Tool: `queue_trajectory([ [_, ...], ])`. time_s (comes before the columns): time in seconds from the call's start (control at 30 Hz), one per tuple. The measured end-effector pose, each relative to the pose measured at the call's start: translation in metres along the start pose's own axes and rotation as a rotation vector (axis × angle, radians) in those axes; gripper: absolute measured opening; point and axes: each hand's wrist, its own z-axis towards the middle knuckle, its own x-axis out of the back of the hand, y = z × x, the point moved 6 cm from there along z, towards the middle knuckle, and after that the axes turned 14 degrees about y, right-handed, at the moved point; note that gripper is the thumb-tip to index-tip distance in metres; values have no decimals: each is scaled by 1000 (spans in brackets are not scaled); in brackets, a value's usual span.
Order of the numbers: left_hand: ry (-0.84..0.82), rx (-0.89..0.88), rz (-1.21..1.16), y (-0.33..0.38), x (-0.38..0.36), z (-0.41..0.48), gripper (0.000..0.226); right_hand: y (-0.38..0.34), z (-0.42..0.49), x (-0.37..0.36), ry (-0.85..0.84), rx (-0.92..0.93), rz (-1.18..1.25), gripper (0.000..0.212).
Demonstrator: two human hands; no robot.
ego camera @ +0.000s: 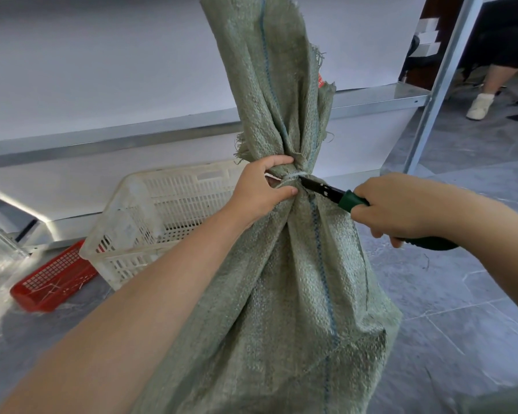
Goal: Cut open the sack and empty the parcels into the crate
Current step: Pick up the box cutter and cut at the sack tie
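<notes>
A grey-green woven sack (296, 279) stands upright on the floor in front of me, its neck tied with a pale cord (292, 177). My left hand (260, 189) grips the neck at the tie from the left. My right hand (401, 207) holds green-handled cutters (329, 191) whose dark blades reach the cord from the right. A white slatted plastic crate (168, 210) sits on the floor behind the sack, to the left. No parcels show; the sack hides its contents.
A red plastic tray (54, 279) lies on the floor beside the crate. Metal shelving (132, 135) runs along the wall behind, with an upright post (437, 85) at the right. A person's leg and white shoe (480, 104) are at the far right. Grey tiled floor (461, 294) lies on the right.
</notes>
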Motion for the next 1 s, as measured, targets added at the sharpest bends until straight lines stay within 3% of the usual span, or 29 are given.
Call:
queue_trajectory([
  [0.6, 32, 0, 26, 0, 2, -2, 50, 0, 4, 1, -33, 22, -8, 29],
  [1.0, 1, -34, 62, -4, -3, -7, 49, 14, 9, -13, -4, 45, 137, 22],
])
